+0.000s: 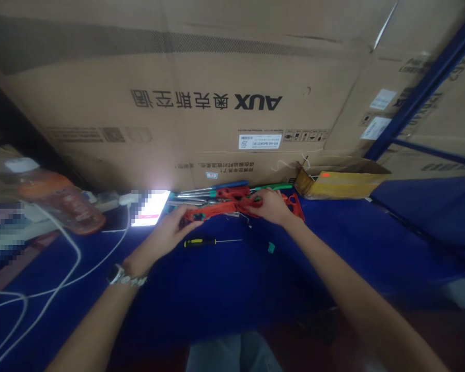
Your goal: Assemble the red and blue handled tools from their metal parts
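Observation:
Both my hands grip a long red plastic device held just above the blue work surface. My left hand, with a watch on its wrist, is closed around the device's left end. Closed on the right end is my right hand, and thin wires hang from the device's middle. A yellow-and-black screwdriver lies on the surface just in front of my hands. A small teal piece lies to its right.
Several tools lie against large cardboard boxes at the back. A lit phone with white cables and an orange bottle are at left. A small open yellow box sits at right.

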The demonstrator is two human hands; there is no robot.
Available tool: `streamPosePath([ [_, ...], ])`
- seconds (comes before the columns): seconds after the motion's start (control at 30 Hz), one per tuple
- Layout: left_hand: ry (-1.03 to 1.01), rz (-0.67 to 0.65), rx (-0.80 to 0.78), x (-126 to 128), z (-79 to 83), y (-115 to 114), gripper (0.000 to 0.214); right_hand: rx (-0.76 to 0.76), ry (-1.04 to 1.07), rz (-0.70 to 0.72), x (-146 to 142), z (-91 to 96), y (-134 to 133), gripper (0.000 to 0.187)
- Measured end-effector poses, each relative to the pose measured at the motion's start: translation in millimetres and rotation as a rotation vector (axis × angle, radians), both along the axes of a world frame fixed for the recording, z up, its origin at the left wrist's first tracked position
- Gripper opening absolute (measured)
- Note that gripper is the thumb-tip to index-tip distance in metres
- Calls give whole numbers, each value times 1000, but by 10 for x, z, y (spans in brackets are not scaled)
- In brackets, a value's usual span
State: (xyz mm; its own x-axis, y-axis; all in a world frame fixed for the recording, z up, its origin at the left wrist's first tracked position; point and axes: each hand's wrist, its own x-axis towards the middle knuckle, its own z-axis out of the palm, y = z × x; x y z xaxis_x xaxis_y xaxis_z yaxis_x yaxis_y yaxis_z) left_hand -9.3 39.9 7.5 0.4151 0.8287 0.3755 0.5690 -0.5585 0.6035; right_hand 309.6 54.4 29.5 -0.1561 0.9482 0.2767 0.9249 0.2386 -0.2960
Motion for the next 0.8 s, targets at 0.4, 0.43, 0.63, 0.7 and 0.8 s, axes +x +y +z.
streamPosePath([
  [0.4, 135, -85, -57, -21, -121, 36, 34, 141, 33, 181, -571, -49, -3, 29],
  [0.43, 137, -78, -52, -30, -139, 42, 35, 115, 41, 207, -663, -49, 11, 25],
  [0.63, 137, -35, -76, -88, -253, 58, 34, -47, -55, 181, -1182, -1, 369, 22],
  [0.7, 103, -17, -78, -105, -277, 53, 36, -62, -79, 183, -1329, 18, 503, 23],
  [0.8, 20, -18, -100, -127, -278, 41, 36, -103, -113, 179, -1501, 20, 685, 22],
])
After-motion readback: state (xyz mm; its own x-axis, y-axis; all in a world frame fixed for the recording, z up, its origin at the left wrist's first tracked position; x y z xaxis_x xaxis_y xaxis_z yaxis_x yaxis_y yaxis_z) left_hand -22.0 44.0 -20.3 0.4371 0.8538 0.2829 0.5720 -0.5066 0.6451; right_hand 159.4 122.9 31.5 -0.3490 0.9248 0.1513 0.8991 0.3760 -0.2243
